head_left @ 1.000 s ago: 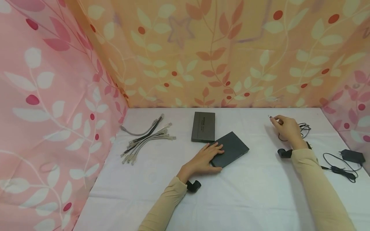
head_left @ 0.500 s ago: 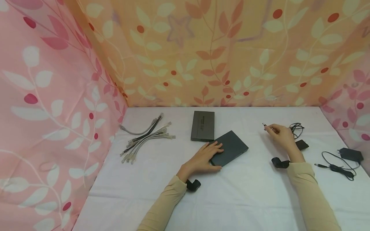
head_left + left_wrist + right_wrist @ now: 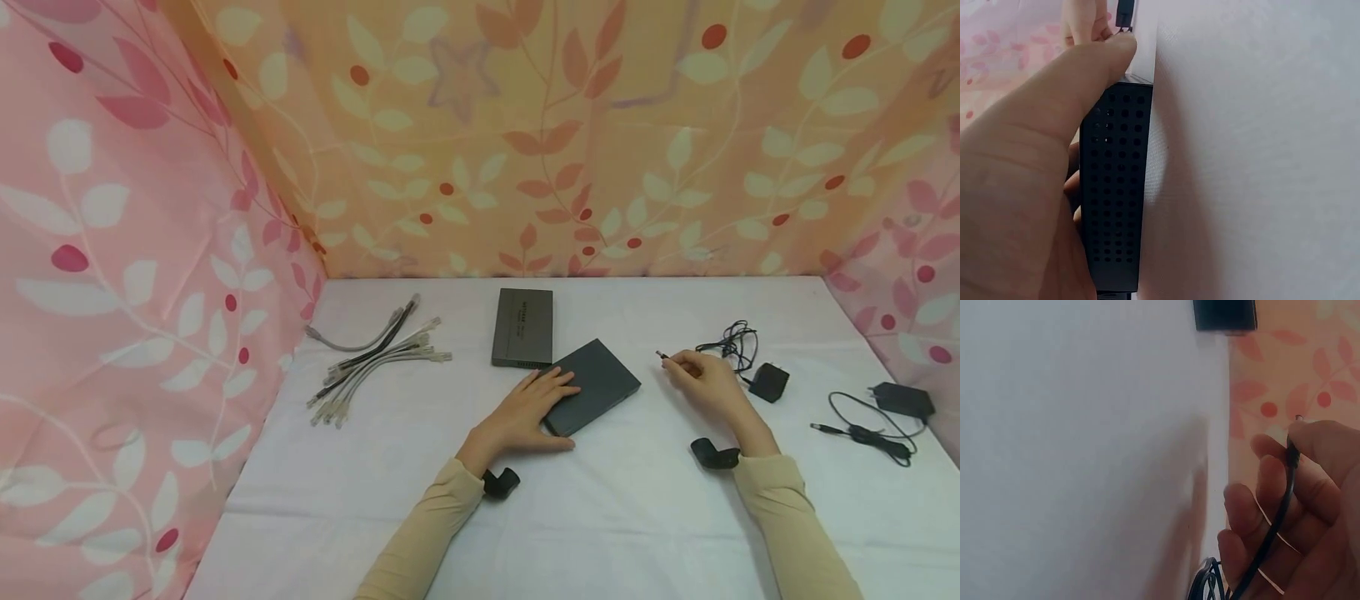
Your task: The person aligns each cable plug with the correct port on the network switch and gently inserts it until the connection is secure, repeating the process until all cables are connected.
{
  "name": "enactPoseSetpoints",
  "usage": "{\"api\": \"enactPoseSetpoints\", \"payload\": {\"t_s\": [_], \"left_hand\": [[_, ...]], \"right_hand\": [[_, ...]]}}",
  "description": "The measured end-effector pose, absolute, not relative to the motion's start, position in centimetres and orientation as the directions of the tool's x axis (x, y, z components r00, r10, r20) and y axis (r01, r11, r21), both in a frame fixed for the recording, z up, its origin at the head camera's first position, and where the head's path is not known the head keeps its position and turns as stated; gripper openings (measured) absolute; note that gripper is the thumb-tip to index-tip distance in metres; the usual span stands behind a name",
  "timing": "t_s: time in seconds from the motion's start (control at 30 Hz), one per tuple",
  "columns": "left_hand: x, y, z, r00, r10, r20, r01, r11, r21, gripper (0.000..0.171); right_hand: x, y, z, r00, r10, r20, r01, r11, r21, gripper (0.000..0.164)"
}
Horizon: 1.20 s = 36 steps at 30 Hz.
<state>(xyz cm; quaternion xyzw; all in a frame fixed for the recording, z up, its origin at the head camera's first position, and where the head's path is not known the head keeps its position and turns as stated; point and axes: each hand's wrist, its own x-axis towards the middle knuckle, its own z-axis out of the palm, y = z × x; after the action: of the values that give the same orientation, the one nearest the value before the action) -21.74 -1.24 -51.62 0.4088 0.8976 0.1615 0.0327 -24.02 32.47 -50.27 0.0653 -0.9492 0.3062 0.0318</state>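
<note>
My left hand (image 3: 517,421) rests with fingers spread on a dark network switch (image 3: 603,387), which lies turned at an angle on the table. Its thumb is along the near side; the left wrist view shows the switch's perforated wall (image 3: 1116,181) beside it. To the right, my right hand (image 3: 708,387) pinches the barrel plug (image 3: 662,355) of a power adapter cable between thumb and forefinger, the tip poking out toward the switch. That black cable (image 3: 1275,525) runs down past the curled fingers. Its coil (image 3: 738,342) and adapter block (image 3: 769,382) lie behind the hand.
Another network switch (image 3: 522,327) lies behind the left hand, its corner close to the first. Several short grey and black network cables (image 3: 375,362) are bunched at left. A second power adapter (image 3: 903,400) with bundled cord lies at the right edge. Patterned cloth walls (image 3: 570,150) enclose the table.
My right hand has moved left and nearer with the plug, drawing out some cable and uncovering the adapter block. The left hand stays on the switch.
</note>
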Motion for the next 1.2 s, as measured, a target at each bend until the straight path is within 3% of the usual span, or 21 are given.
{"api": "enactPoseSetpoints", "payload": {"t_s": [0.53,0.77,1.2], "left_hand": [[-21.9,-1.2,-51.9,-0.669,0.738,0.084,0.720,0.616,0.320,0.082],[-21.9,-1.1,-51.9,-0.672,0.736,0.075,0.717,0.623,0.314,0.082],[-21.7,-1.1,-51.6,-0.676,0.732,0.080,0.713,0.624,0.318,0.081]], "right_hand": [[-21.9,30.8,-49.4,-0.952,-0.305,-0.031,-0.225,0.764,-0.605,0.016],[-20.8,30.3,-50.0,-0.954,-0.298,0.028,-0.257,0.766,-0.589,0.016],[-19.7,28.5,-49.9,-0.909,-0.386,0.159,-0.416,0.808,-0.418,0.018]]}}
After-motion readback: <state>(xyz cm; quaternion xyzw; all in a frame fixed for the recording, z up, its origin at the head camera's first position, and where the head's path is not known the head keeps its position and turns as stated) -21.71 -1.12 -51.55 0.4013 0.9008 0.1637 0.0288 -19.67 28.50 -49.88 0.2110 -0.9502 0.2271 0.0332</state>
